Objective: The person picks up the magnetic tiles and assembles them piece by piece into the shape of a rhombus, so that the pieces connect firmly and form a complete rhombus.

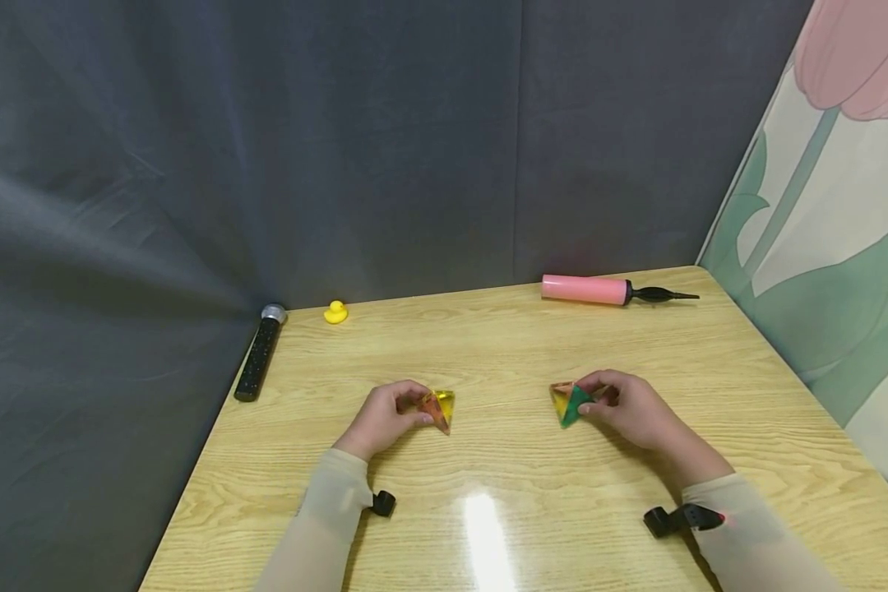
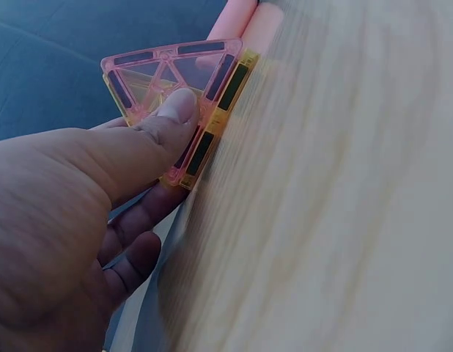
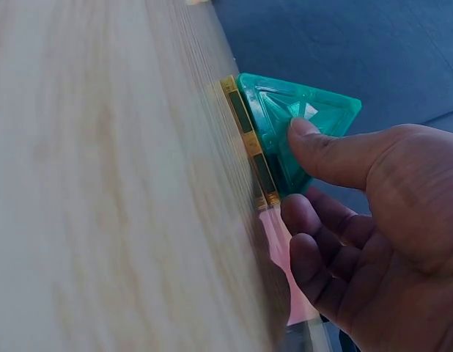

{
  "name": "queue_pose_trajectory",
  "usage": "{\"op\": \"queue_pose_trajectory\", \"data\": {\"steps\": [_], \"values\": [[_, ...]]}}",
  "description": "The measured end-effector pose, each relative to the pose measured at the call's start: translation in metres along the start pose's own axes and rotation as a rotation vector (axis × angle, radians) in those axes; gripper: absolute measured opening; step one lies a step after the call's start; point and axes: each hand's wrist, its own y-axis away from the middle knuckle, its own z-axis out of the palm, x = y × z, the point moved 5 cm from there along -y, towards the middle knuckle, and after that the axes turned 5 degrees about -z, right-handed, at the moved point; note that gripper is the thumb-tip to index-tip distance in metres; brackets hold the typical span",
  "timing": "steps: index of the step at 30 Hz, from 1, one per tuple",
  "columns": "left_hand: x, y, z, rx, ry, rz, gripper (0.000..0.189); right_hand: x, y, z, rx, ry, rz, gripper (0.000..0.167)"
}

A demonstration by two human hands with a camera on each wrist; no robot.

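Observation:
My left hand (image 1: 388,418) pinches translucent triangular magnetic tiles joined in a small angled piece. The pink-orange tile (image 2: 184,50) lies under the thumb, and a yellow tile (image 2: 226,99) meets it at an edge near the tabletop. On the other side, my right hand (image 1: 629,404) pinches a similar piece by its green triangular tile (image 3: 267,110). A yellow tile (image 3: 248,139) borders the green one, and an orange tile (image 1: 561,386) shows at the top in the head view. The two pieces are apart. Whether either touches the table cannot be told for sure.
At the back right of the wooden table (image 1: 488,353) lies a pink hand pump (image 1: 585,289) with a black nozzle. A yellow rubber duck (image 1: 336,312) and a black microphone (image 1: 261,353) are at the back left. A dark curtain (image 1: 385,148) hangs behind.

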Motion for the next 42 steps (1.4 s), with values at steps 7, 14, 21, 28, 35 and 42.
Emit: {"op": "queue_pose_trajectory", "data": {"steps": [7, 14, 21, 28, 35, 42], "values": [[0.011, 0.0, 0.012, -0.011, -0.008, 0.032, 0.034, -0.01, -0.001, 0.006, -0.009, -0.013, -0.014, 0.027], [0.019, -0.001, 0.022, -0.001, -0.032, 0.047, 0.032, -0.016, 0.0, 0.015, -0.035, -0.04, -0.027, 0.027], [0.024, -0.001, 0.028, -0.011, -0.03, 0.025, 0.03, -0.023, 0.001, 0.023, -0.048, -0.022, -0.025, 0.026], [0.031, 0.0, 0.034, -0.02, -0.032, 0.035, 0.033, -0.025, 0.001, 0.029, -0.046, -0.007, -0.065, 0.025], [0.038, -0.001, 0.039, -0.027, -0.043, 0.058, 0.032, -0.028, 0.001, 0.032, -0.037, 0.005, -0.077, 0.025], [0.042, 0.001, 0.047, -0.047, -0.027, 0.078, 0.032, -0.033, -0.001, 0.038, -0.072, -0.005, -0.086, 0.026]]}}
